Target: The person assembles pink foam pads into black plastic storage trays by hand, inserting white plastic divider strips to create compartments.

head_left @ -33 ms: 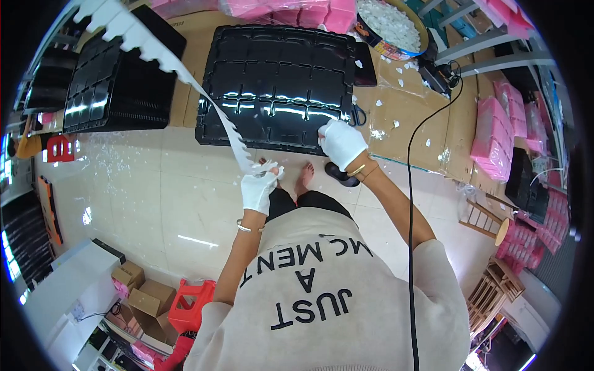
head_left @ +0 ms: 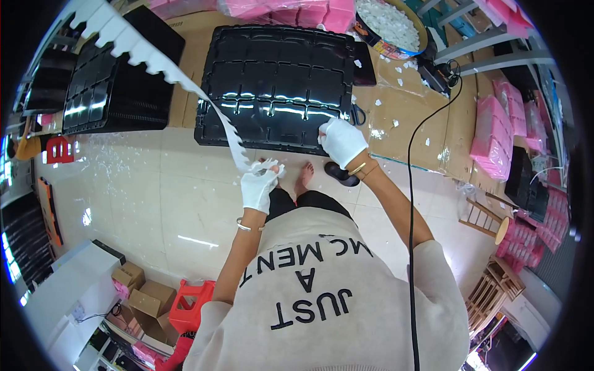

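The white toothed strip [head_left: 148,54] has shifted slightly down and left.

We see a loose beige top [head_left: 349,272] with bold black lettering [head_left: 282,325], black bottoms [head_left: 281,201], white gloves on left hand [head_left: 258,190] and right hand [head_left: 341,143], a silvery left bangle [head_left: 243,226] and a gold-toned right bangle [head_left: 356,169].

Between the gloved left hand [head_left: 260,188] and right hand [head_left: 343,143], a gap leads forward to the black tray [head_left: 278,74]. A toothed white strip [head_left: 154,59] bars the left side — slanting up from the left hand. Rightward, cardboard [head_left: 390,145] offers room — past scissors [head_left: 358,114], with a black cable [head_left: 411,185] crossing.
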The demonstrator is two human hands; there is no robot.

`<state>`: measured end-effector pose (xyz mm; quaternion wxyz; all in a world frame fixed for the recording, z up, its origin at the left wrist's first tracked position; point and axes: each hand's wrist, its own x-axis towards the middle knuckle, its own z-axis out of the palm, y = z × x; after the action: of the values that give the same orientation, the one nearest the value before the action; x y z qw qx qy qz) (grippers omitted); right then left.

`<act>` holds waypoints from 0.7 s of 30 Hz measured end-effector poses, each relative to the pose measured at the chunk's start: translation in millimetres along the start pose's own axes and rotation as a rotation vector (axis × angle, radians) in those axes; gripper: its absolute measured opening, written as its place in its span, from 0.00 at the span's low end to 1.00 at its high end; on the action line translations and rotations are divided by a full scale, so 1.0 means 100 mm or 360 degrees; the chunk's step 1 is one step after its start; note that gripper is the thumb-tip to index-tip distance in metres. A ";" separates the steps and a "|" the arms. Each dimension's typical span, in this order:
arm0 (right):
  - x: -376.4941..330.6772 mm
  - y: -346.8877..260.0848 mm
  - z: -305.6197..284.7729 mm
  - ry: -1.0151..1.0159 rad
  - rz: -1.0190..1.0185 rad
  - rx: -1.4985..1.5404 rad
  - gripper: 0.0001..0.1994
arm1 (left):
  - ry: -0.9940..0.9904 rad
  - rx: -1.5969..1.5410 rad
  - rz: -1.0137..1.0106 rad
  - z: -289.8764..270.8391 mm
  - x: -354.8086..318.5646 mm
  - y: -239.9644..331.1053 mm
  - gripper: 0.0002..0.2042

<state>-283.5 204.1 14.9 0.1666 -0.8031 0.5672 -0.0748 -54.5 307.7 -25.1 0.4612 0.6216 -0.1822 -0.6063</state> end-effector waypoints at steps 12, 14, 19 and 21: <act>-0.44 -0.69 -0.34 -0.0183 0.0289 0.0852 0.07 | -0.0265 -0.0020 -0.0114 0.27 -0.03 0.39 0.11; -0.39 -0.71 -0.31 -0.0125 0.0284 0.0828 0.05 | -0.0316 -0.0011 -0.0107 0.27 -0.04 0.48 0.11; -0.33 -0.81 -0.33 0.0020 0.0402 0.0900 0.06 | -0.0450 0.0032 -0.0211 0.26 -0.02 0.66 0.06; -0.31 -0.85 -0.32 0.0074 0.0458 0.0973 0.07 | -0.0449 0.0054 -0.0229 0.26 0.00 0.74 0.06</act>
<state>-228.8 253.3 76.4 0.3957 -0.6256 0.6298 -0.2353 -53.3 260.8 37.7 0.3760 0.5494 -0.2105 -0.7159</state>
